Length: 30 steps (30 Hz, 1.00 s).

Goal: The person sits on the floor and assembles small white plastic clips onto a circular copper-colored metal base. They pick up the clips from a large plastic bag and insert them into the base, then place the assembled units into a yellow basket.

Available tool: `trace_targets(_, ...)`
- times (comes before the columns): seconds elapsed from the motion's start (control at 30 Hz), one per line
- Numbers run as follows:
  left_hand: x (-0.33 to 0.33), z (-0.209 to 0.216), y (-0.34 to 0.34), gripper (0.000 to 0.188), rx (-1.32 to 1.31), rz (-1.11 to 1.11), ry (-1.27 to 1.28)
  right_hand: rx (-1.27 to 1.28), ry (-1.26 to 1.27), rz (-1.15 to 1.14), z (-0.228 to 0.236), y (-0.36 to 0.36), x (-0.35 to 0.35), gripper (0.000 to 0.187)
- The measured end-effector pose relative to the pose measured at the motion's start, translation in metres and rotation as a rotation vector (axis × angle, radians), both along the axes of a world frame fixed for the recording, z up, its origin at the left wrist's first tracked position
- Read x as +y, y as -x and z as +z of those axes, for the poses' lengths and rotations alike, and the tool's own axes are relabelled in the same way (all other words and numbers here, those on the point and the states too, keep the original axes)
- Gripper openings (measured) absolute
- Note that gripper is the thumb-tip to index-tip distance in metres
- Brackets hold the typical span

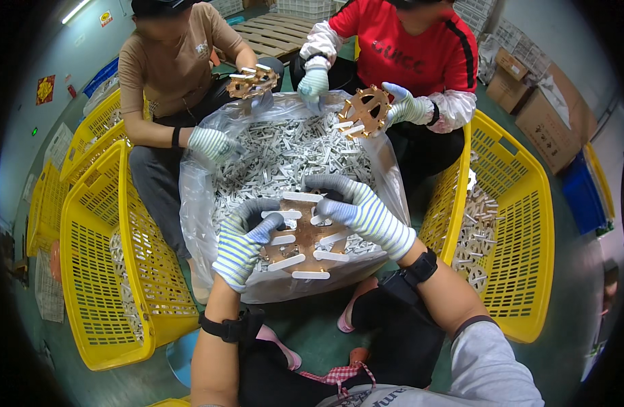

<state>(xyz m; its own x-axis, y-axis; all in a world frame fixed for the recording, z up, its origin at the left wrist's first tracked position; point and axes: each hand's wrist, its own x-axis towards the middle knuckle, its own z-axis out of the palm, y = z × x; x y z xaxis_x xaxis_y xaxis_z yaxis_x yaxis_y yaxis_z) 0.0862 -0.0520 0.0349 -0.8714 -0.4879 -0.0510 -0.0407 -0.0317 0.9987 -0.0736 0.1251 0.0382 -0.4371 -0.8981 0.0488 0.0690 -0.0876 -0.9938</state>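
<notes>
Both my hands wear grey-fingered gloves with striped backs. Between them is a copper-coloured slotted plate with several short white strips set around its rim. My left hand is closed on the plate's left side, thumb and forefinger at a strip near the top. My right hand curls over the upper right edge, its thumb against another strip; the fingertips beyond the plate are partly hidden. Under the plate, a large clear plastic bag holds a heap of loose white strips.
Across the bag, two gloved people hold similar copper-coloured plates. Yellow slatted baskets with pale parts stand at left and right. Cardboard boxes and a blue bin are at far right; a wooden pallet lies behind.
</notes>
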Motion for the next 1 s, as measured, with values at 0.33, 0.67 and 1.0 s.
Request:
trace_targets(0.33, 0.01, -0.002, -0.002, 0.029, 0.031, -0.033, -0.09, 0.345, -0.173, -0.038, 0.012, -0.013, -0.002, 0.056)
trace_targets(0.67, 0.016, 0.0, 0.0, 0.027, 0.044, -0.093, -0.164, 0.059, -0.063, 0.041, -0.007, -0.004, -0.003, 0.049)
trace_targets(1.0, 0.014, 0.0, 0.0, 0.024, 0.035, -0.093, -0.169, -0.013, -0.064, 0.122, 0.002, -0.004, 0.001, 0.052)
